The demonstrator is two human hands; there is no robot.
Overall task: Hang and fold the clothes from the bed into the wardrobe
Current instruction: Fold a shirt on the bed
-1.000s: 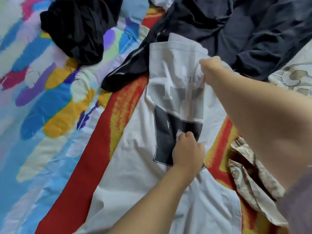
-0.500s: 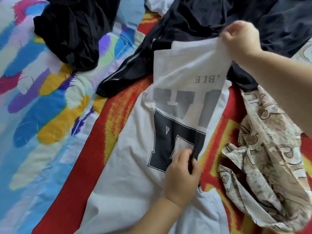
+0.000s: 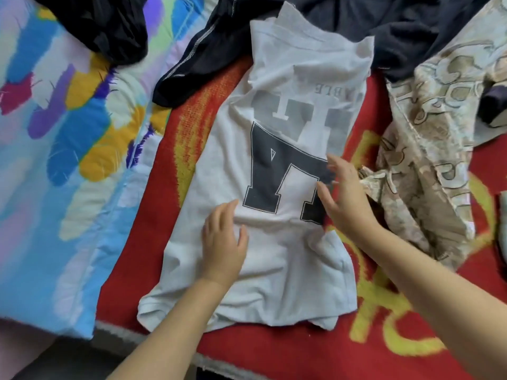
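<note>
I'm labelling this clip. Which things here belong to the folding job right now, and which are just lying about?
In the job:
white T-shirt, spread flat
left hand, resting on it
right hand, open over its right edge

Lying about:
black garment
navy garment
beige patterned garment
red blanket
colourful bedsheet

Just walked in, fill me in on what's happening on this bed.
A person is folding a white T-shirt spread on a red blanket. The left hand rests flat on its lower part; the right hand is open at its right edge by the dark print. Dark clothes and a beige patterned garment lie around it, unfolded.
</note>
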